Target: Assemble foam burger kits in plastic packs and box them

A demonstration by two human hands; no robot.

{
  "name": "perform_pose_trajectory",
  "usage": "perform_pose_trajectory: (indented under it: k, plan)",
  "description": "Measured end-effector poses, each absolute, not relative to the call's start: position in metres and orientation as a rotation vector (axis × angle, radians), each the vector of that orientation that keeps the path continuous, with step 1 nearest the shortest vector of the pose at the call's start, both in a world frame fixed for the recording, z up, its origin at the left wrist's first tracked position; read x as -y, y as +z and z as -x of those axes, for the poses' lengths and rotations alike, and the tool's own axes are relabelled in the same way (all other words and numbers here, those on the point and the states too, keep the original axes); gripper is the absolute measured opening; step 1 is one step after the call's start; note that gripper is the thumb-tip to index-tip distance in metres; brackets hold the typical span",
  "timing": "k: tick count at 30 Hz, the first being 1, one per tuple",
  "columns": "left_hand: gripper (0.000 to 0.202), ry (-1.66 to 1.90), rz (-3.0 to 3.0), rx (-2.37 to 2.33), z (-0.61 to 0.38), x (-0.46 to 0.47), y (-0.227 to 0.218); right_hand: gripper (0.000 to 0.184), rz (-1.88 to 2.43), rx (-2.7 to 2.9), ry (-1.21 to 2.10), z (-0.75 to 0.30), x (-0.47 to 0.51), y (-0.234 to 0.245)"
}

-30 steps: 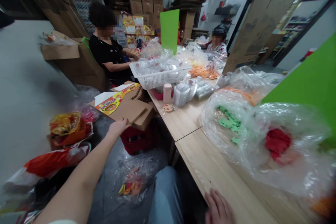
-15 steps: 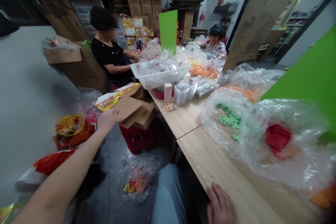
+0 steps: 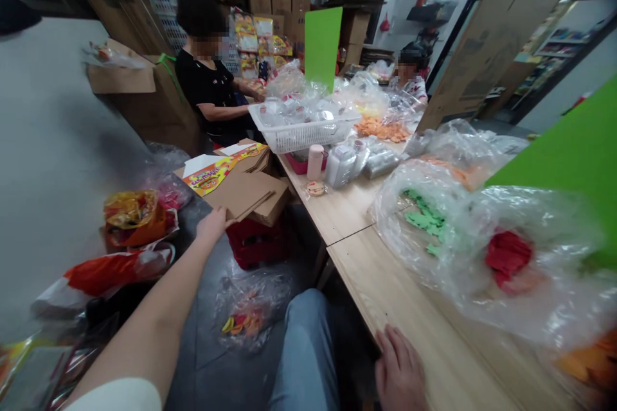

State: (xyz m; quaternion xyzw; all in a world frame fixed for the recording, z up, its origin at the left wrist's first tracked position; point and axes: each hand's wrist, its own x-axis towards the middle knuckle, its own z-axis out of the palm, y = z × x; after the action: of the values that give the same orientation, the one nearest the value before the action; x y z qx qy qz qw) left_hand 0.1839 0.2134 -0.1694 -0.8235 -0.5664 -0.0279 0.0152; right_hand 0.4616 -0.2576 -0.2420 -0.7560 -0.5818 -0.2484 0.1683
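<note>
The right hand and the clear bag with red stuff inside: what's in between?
Just bare wooden tabletop between the right hand and the clear bag. The head view shows it.

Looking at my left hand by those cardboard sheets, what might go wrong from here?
The cardboard sheets overlap unevenly above the red base, so a tug from the left hand could slide some off. The clear plastic bag on the floor near the leg might be slipped on. The small wrapped round item near the table's edge could get knocked down.
</note>
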Motion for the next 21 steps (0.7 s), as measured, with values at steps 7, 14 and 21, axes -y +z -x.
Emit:
perform_pose_trajectory:
  k: [7,14,21]
  plan:
    - [0.03,-0.069,2.576,1.642,-0.166,-0.22,-0.147,0.034,2.173,1.666,-0.673,-0.46,0.258,-0.239]
    - [0.039,-0.417,2.253,1.614,-0.108,-0.23,-0.068,0.035,2.076,1.748,-0.788,-0.471,0.26,-0.248]
    - [0.043,-0.454,2.245,1.4,-0.099,-0.164,-0.082,0.032,2.139,1.594,-0.617,-0.465,0.258,-0.246]
